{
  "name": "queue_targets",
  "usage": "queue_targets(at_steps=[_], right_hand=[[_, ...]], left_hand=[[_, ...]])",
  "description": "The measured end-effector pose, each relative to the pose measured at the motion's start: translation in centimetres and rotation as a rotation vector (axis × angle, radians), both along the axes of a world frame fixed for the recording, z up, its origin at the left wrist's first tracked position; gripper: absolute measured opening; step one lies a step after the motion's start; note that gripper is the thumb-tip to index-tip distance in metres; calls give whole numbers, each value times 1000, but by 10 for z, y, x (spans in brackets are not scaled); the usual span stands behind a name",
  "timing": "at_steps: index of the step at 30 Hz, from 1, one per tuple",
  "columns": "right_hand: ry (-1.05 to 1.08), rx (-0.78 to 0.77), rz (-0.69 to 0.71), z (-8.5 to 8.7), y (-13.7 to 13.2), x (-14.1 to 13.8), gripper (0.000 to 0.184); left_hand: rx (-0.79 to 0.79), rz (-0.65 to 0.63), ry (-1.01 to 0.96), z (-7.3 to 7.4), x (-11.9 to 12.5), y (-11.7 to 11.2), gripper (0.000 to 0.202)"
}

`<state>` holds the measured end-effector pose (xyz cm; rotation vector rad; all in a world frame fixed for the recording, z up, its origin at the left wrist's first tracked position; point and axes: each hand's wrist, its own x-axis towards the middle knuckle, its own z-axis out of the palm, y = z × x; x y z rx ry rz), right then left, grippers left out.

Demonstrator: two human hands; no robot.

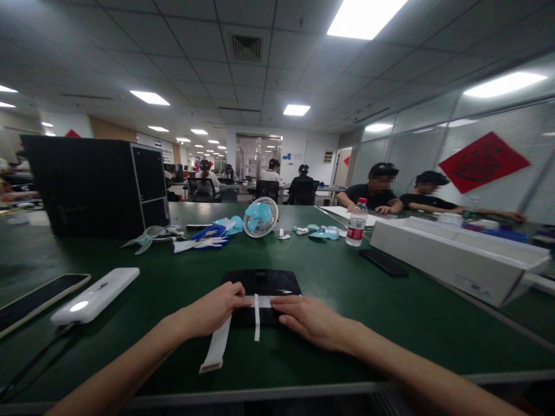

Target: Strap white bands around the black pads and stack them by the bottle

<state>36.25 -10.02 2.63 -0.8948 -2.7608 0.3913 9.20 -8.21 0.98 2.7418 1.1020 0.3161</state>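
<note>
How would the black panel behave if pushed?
The black panel would probably slide rather than tip, since it lies low and broad on the green table. Its glossy face, catching the light, suggests it may feel slippery under the fingers.

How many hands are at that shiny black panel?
2: the left hand at the black panel's left side, the right hand at its right. Both show.

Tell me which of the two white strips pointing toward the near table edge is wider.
The left strip, its end nearer the table edge; the middle strip is plainly narrower.
</note>
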Motion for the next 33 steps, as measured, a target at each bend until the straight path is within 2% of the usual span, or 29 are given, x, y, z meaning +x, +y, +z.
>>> queue_targets(at_steps=[11, 18, 25, 29, 33], right_hand=[[45, -32, -55, -4, 3, 35, 44], [70, -40, -74, -9, 6, 49, 43], [80, -10, -82, -5, 10, 42, 39], [47, 34, -98, 6, 22, 31, 36], [39, 99, -167, 17, 41, 13, 27]], left_hand=[[-57, 53, -19, 6, -14, -6, 38], [-67, 63, -46, 3, -21, -8, 39], [-141, 94, -116, 7, -21, -5, 35], [-204, 93, -134, 18, -16, 6, 29], [-130, 163, -179, 30, -14, 26, 31]])
